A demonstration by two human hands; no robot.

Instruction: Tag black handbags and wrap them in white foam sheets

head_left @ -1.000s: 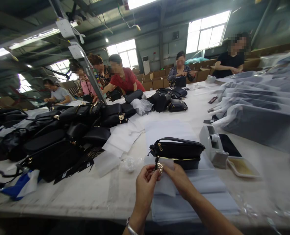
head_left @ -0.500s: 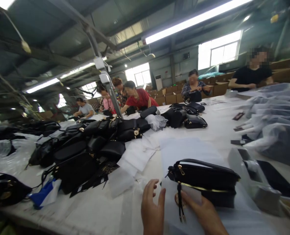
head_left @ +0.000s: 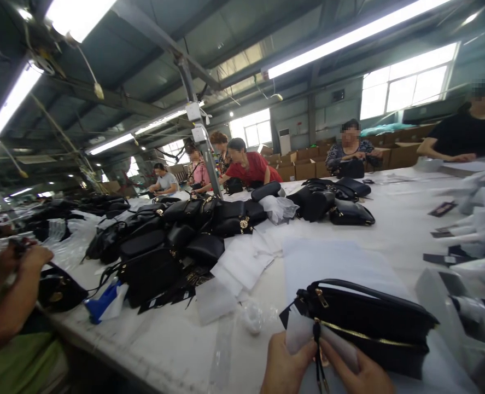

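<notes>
A black handbag [head_left: 373, 320] with a gold zipper lies in front of me at the lower right, its strap across the top. From its left end hangs a black tassel [head_left: 318, 355], with a round charm partly hidden by fingers. A small white translucent sheet [head_left: 299, 328] is folded around behind the tassel. My left hand [head_left: 285, 364] is closed on the left part of this sheet, thumb beside the tassel. My right hand [head_left: 359, 369] pinches the sheet's right part near the charm. Under the handbag lies a larger pale sheet [head_left: 332, 260].
Black handbags [head_left: 152, 279] are heaped on the white table [head_left: 176, 339], beside loose white sheets [head_left: 238, 268]. A tape dispenser [head_left: 443, 306] stands at right. At far left are a co-worker's hands [head_left: 24, 262]. A blue object [head_left: 103, 301] sits near the table edge.
My left hand, open before, has closed on the white sheet beside the tassel. The view has swung left, and a co-worker's arms now show at the left edge.
</notes>
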